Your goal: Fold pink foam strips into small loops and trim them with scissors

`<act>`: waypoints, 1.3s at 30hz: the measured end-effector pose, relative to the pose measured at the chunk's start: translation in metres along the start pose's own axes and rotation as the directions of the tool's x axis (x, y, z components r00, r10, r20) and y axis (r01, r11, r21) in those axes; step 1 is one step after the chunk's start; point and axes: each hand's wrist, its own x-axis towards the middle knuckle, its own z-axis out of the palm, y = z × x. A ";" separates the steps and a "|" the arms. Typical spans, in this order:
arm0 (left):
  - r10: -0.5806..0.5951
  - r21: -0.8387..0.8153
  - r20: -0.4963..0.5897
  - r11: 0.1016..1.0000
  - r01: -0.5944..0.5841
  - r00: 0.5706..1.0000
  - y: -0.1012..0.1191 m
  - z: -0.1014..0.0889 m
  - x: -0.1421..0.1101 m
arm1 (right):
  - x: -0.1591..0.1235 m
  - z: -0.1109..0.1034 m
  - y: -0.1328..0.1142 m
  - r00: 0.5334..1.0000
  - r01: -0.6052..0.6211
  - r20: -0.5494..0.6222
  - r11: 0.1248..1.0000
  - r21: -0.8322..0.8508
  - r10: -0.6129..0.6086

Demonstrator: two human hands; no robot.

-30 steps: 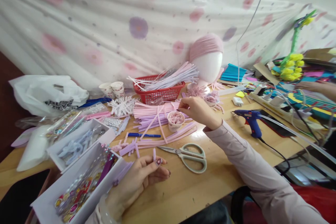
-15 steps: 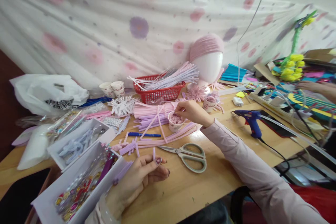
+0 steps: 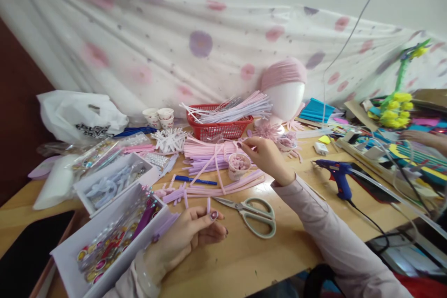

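My left hand [image 3: 190, 237] rests on the wooden table [image 3: 244, 256] near the front, fingers curled round a short lilac pipe-cleaner piece [image 3: 208, 205] that sticks up by the thumb. My right hand [image 3: 266, 157] reaches out over a small paper cup [image 3: 238, 166] filled with pink bits, its fingertips pinched together just above and behind the cup; what they pinch is too small to name. A bundle of pink and lilac pipe cleaners [image 3: 206, 156] lies behind the cup. Scissors [image 3: 253, 213] lie between my two hands.
White boxes of stickers and trims [image 3: 104, 237] stand at the left. A red basket [image 3: 218, 125], a foam head with a pink cap [image 3: 284, 88], a blue glue gun [image 3: 337, 174] and its cord lie beyond. Another person's hand [image 3: 417, 136] works at the far right.
My right hand dipped to the cup, then lifted slightly back above it. The camera shifted, so everything sits a little lower and rightward. My left hand has kept still.
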 end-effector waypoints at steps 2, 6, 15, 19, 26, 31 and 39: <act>-0.005 0.001 0.000 1.000 0.005 1.000 0.000 0.000 0.002 | 0.001 -0.005 -0.020 1.000 0.011 -0.015 1.000 -0.009 -0.011; 0.004 0.002 0.022 1.000 -0.004 1.000 -0.003 -0.002 0.004 | 0.015 0.012 -0.066 0.993 0.043 0.118 0.985 -0.167 -0.024; 0.022 0.010 0.063 1.000 -0.023 0.998 -0.002 -0.002 0.003 | 0.052 0.086 -0.087 0.908 -0.178 0.296 0.912 -0.370 0.297; 0.012 0.045 0.093 0.999 -0.016 0.996 -0.002 -0.003 0.004 | 0.056 0.078 -0.080 0.910 -0.186 0.312 0.942 -0.278 0.272; 0.038 0.012 0.059 0.999 -0.039 0.998 -0.001 0.000 0.002 | 0.055 0.041 -0.073 0.958 -0.138 0.263 0.988 0.065 0.116; 0.202 -0.057 -0.113 0.976 -0.210 0.973 0.004 0.001 0.004 | 0.024 0.022 -0.070 0.986 -0.104 0.168 0.746 0.657 -0.010; 0.193 -0.113 0.154 0.978 -0.177 0.969 0.007 -0.003 -0.005 | -0.028 0.042 -0.066 0.992 -0.087 0.122 0.605 0.791 -0.017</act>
